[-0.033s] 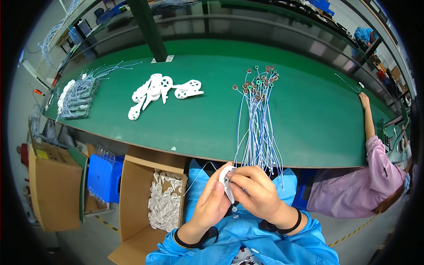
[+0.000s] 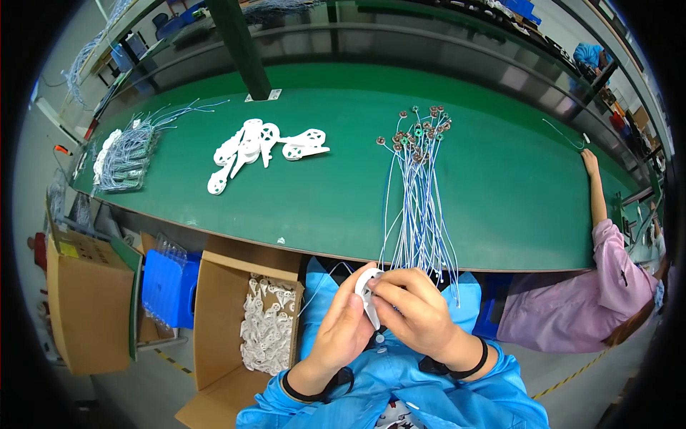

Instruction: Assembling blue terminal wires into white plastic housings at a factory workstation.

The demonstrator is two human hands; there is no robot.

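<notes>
Close to my body, below the table's front edge, a white plastic part [image 2: 371, 312] with a rounded head and a tapering tail is held between both hands. My left hand [image 2: 339, 337] is closed around its left side, thumb against it. The fingers of my right hand [image 2: 416, 312] pinch at its rounded head; whatever is under those fingertips is hidden. A thin pale wire [image 2: 323, 283] loops out beside my left hand. Just beyond my hands, a bundle of blue and white wires [image 2: 418, 207] hangs over the table edge, small brown and green round pieces at its far end.
More white plastic parts [image 2: 248, 146] lie on the green table [image 2: 321, 207]. Farther left is a stack of wired parts [image 2: 125, 161]. A cardboard box [image 2: 218, 322] of white parts stands below, near a blue bin [image 2: 169, 286]. At the right, a co-worker in pink [image 2: 572, 300] reaches onto the table.
My hands and the white plastic part stay as they were. At the far right, a small white piece by the co-worker's hand has shifted slightly.
</notes>
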